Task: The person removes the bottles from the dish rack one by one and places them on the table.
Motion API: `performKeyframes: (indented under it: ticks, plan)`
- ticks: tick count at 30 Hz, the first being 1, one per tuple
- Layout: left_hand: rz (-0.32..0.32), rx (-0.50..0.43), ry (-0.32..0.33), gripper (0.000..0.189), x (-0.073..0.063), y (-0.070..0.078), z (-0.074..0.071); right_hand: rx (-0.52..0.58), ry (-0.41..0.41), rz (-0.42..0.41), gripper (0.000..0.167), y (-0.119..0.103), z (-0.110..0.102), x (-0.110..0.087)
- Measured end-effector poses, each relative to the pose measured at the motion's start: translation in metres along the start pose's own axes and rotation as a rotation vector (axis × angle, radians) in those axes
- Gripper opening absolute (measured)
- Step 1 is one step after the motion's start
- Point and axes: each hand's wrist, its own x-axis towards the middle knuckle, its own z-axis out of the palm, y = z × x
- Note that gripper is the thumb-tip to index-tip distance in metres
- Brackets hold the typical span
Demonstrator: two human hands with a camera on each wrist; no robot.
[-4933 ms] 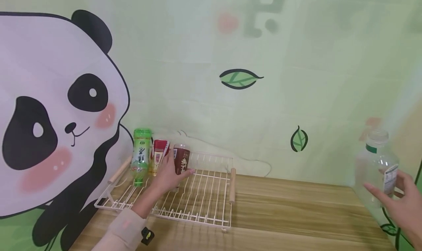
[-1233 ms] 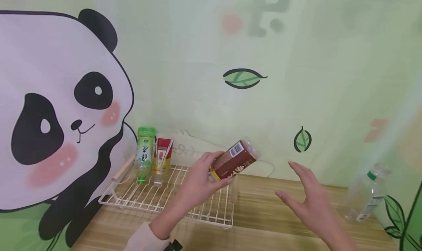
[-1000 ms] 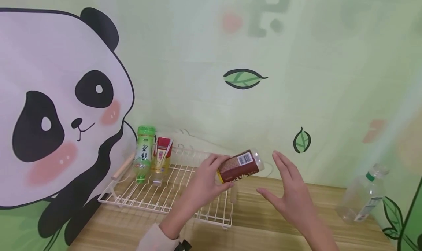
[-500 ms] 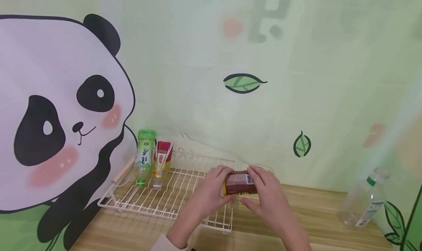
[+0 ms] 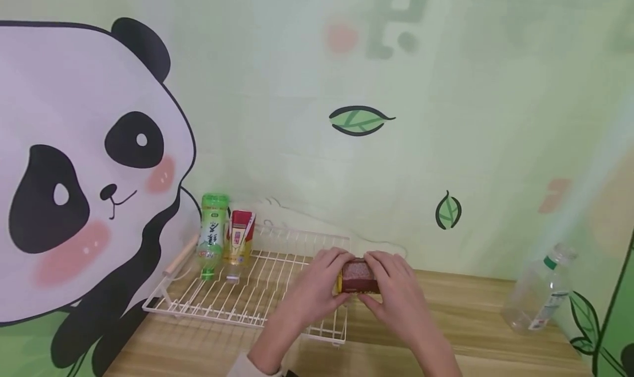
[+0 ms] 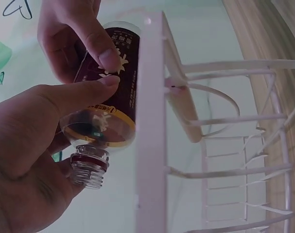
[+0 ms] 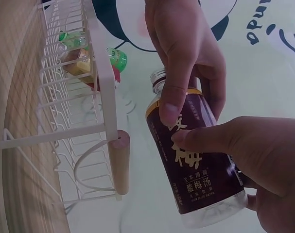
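At the right end of a white metal wire rack (image 6: 152,145), two bare hands and one bottle.

Item: left hand (image 5: 313,289), gripping the neck end, thumb laid across the label.

Item: right hand (image 5: 400,291), gripping the base end, thumb likewise on the label; its other fingers mostly hidden behind the bottle.

Item: clear plastic bottle with a dark maroon, yellow-edged label (image 5: 358,278), held between both hands, lying crosswise in the head view, ends covered there by fingers. Threaded neck bare in the left wrist view; smaller label print illegible.

Item: light-coloured sleeve (image 5: 250,366), left arm, cut off by the lower edge; dark object beside it too cropped to identify.

Item: round wooden handle (image 7: 119,165), rack's right side, obscured in the head view.

Item: green-tinted plastic bottle (image 5: 213,236), in the rack, neck down; beside it, a red-and-yellow-labelled bottle (image 5: 241,236), likewise.

Item: large transparent bottle with a green neck band (image 5: 537,294), far right, on the wood-grain table (image 5: 460,311); outline faint.

Item: pale green wall cloth (image 5: 277,146), its printed panda (image 5: 59,91) cropped at left.
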Motion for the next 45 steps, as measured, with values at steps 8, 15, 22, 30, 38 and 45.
performKeyframes:
  ticks: [8,15,22,30,38,45]
  plan:
    - [0.058,0.067,0.005,0.070,-0.003,0.015,-0.008,-0.027,-0.028,-0.024,0.081,-0.002,-0.008,-0.001]
    - [0.061,0.110,0.010,0.070,-0.002,0.020,-0.008,-0.017,-0.016,-0.034,0.080,-0.002,-0.010,-0.002]
    - [0.055,0.094,-0.003,0.072,-0.003,0.021,-0.007,-0.004,0.013,-0.050,0.078,0.001,-0.010,-0.007]
    - [0.063,0.096,0.001,0.075,-0.004,0.019,-0.007,0.026,-0.018,-0.044,0.077,0.004,-0.010,-0.007]
    - [0.043,0.093,0.001,0.078,-0.006,0.017,-0.007,0.033,-0.059,-0.040,0.076,0.003,-0.010,-0.004]
    - [0.028,0.070,-0.027,0.077,-0.006,0.015,-0.006,0.032,-0.084,-0.034,0.076,0.003,-0.009,-0.002]
